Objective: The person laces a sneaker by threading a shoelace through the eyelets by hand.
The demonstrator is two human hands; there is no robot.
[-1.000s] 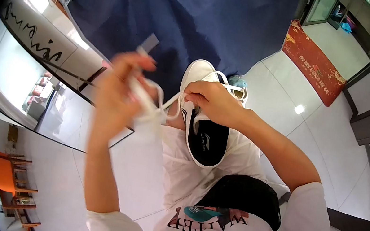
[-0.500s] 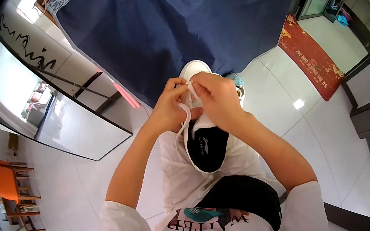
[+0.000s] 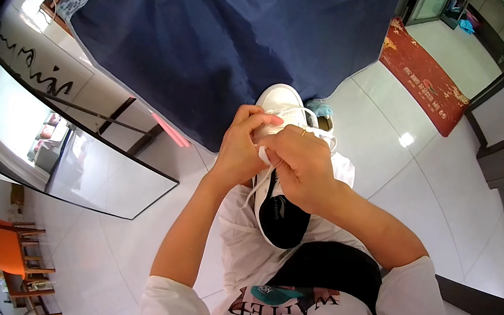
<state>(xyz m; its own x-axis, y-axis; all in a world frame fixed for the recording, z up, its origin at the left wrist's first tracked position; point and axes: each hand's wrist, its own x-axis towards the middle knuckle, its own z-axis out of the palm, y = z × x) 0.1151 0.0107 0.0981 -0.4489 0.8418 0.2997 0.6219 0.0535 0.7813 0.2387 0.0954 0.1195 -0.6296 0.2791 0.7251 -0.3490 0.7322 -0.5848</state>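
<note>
A white sneaker with a black insole rests over my lap, its toe pointing away from me. My left hand is closed around the shoe's left side, fingers reaching over the upper near the eyelets. Close against it, my right hand is closed in a pinch on a white shoelace over the shoe's opening. A loop of lace lies to the right of the toe, and another strand hangs down on the left. My hands hide most of the eyelets.
A dark blue cloth hangs over a table ahead. Beyond the sneaker is a light blue and white object, partly hidden. A mirror-like panel stands left, an orange chair lower left, and a red mat upper right.
My right hand has moved down toward me with the lace, away from the toe. The sneaker has shifted slightly right and toward me, and a lace loop now shows beside the toe.
</note>
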